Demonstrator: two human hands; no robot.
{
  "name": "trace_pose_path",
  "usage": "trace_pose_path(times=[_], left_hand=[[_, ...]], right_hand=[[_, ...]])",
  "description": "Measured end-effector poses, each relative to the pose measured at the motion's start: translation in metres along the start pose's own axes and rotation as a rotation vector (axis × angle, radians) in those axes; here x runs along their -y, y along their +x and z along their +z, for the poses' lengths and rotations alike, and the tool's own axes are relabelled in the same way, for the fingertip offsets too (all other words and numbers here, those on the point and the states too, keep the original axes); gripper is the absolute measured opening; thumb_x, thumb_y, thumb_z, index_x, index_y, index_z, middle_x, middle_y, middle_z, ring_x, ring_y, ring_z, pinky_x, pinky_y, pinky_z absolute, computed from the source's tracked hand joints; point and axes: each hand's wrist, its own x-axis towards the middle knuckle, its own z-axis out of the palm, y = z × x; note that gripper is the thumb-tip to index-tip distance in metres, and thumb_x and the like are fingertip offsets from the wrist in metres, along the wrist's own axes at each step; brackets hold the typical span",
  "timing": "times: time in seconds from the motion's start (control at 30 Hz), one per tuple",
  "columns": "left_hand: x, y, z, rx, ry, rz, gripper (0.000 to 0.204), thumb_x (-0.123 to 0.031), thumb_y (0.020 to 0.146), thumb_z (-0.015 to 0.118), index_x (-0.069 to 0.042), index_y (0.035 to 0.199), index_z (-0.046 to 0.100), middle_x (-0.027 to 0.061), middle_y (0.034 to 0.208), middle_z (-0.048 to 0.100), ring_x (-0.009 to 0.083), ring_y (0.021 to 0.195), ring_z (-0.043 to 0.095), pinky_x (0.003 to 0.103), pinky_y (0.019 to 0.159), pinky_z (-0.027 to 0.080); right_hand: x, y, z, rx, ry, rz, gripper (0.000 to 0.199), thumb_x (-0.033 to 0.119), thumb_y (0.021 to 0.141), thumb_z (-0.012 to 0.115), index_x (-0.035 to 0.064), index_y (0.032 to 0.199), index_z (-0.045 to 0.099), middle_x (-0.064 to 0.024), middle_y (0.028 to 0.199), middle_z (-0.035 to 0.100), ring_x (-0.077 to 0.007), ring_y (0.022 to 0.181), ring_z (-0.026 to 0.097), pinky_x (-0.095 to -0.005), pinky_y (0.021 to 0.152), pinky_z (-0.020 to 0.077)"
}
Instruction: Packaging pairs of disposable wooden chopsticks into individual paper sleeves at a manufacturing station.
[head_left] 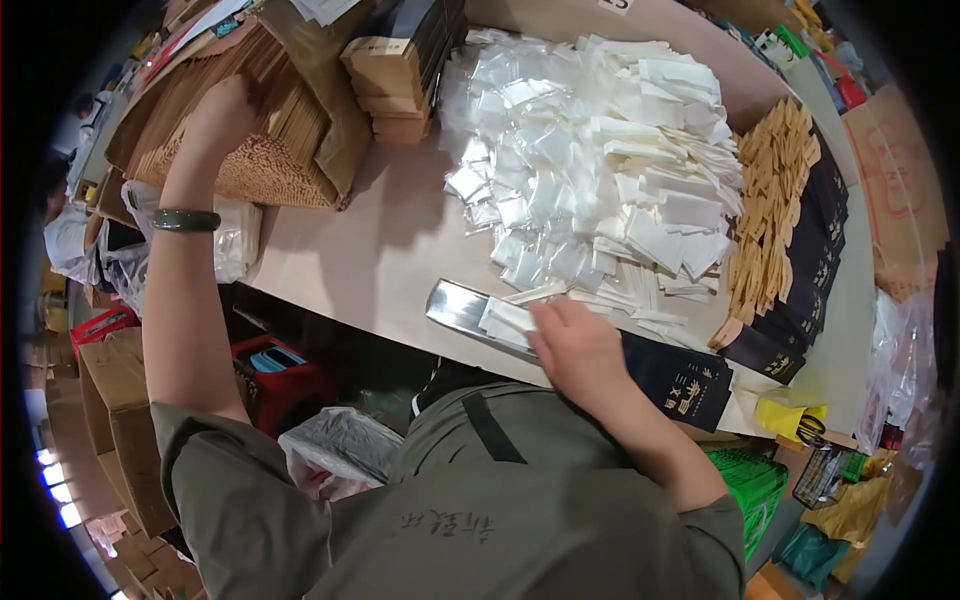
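My left hand (228, 110) reaches in among thin wooden sticks (265, 165) packed tightly in an open cardboard box (345, 130) at the upper left. Its fingertips are hidden among the sticks. At the table's front edge, my right hand (580, 350) is closed on a small white paper packet (510, 320), the thumb pressing on it. That packet lies over a shiny metal trough (458, 305). Dark printed paper sleeves (680, 380) lie just right of my right hand. Beyond it spreads a large pile of white packets (680, 190) and clear plastic packets (530, 150).
Tan-tipped dark sleeves (775, 200) fan out along the table's right side. A stack of dark and tan boxes (395, 75) stands behind the stick box. Below the table are a red container (285, 380), a plastic bag (340, 445) and a green basket (745, 490).
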Motion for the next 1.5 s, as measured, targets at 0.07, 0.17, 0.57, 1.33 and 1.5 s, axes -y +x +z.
trace_pose_path(times=[0.07, 0.17, 0.57, 1.33, 1.5], left_hand=[[-0.003, -0.002, -0.01, 0.057, 0.06, 0.006, 0.023, -0.016, 0.091, 0.055, 0.002, 0.1, 0.066, 0.0277, 0.097, 0.067, 0.0452, 0.095, 0.063, 0.048, 0.079, 0.05], [0.007, 0.008, -0.009, 0.152, 0.119, 0.038, 0.025, -0.017, 0.093, 0.053, 0.002, 0.103, 0.065, 0.0275, 0.101, 0.066, 0.0446, 0.097, 0.063, 0.047, 0.08, 0.05], [-0.098, -0.248, 0.029, 0.448, -1.232, -0.603, 0.008, -0.009, 0.096, 0.062, -0.004, 0.1, 0.067, -0.0027, 0.079, 0.058, 0.0076, 0.076, 0.052, 0.024, 0.068, 0.044], [-0.332, -0.237, 0.019, 0.772, -1.61, -0.126, 0.037, -0.011, 0.087, 0.071, 0.002, 0.12, 0.059, 0.0166, 0.101, 0.07, 0.0253, 0.087, 0.07, 0.034, 0.079, 0.055], [-0.292, -0.228, -0.007, 0.216, -0.725, 0.398, 0.081, -0.025, 0.067, 0.087, -0.005, 0.137, 0.049, 0.0142, 0.119, 0.059, 0.0336, 0.11, 0.056, 0.044, 0.096, 0.043]], right_hand=[[-0.008, -0.009, -0.009, -0.162, 0.036, 0.0, 0.024, 0.01, 0.081, 0.072, 0.0056, 0.104, 0.065, -0.0115, 0.092, 0.063, -0.0318, 0.084, 0.063, -0.0402, 0.068, 0.0521], [-0.018, -0.028, -0.012, -0.225, 0.063, -0.062, 0.027, 0.008, 0.079, 0.073, 0.0043, 0.105, 0.064, -0.0129, 0.092, 0.064, -0.0327, 0.083, 0.063, -0.0399, 0.072, 0.0524], [-0.031, -0.053, 0.001, -0.066, 0.093, -0.046, 0.034, 0.014, 0.073, 0.08, -0.0004, 0.094, 0.058, -0.0274, 0.137, 0.048, -0.0452, 0.128, 0.046, -0.0512, 0.107, 0.04], [-0.036, -0.051, -0.013, -0.034, 0.049, -0.088, 0.046, 0.015, 0.066, 0.081, -0.0022, 0.104, 0.061, -0.0227, 0.132, 0.054, -0.0391, 0.121, 0.052, -0.0452, 0.102, 0.0453], [-0.04, -0.051, -0.025, -0.099, 0.041, -0.177, 0.042, 0.011, 0.07, 0.073, 0.0047, 0.11, 0.061, -0.0199, 0.115, 0.058, -0.0346, 0.11, 0.056, -0.0435, 0.093, 0.0485]])
